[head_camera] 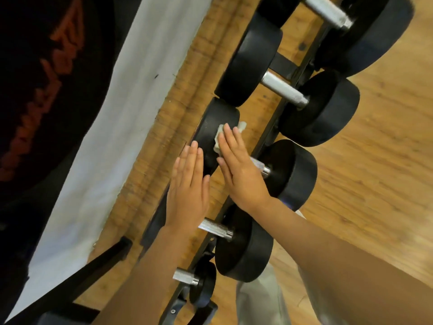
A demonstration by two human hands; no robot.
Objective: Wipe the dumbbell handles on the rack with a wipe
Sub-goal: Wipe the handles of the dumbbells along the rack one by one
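Head view. Right hand [242,171], fingers straight, presses a crumpled wipe [219,137] against the inner dumbbell head [214,134], covering most of that handle [259,165]. Left hand [188,191] flat, fingers extended, w/ tips at the head's edge. Neighbouring dumbbells [284,90] crowd the rack [264,137]. Banner [105,127] w/ orange lettering, unreadable.

Both forearms are bare, with no sleeves, watch or bands in view. The left hand [187,193] and right hand [241,170] carry no rings or gloves. Pale grey trousers [260,299] show below.
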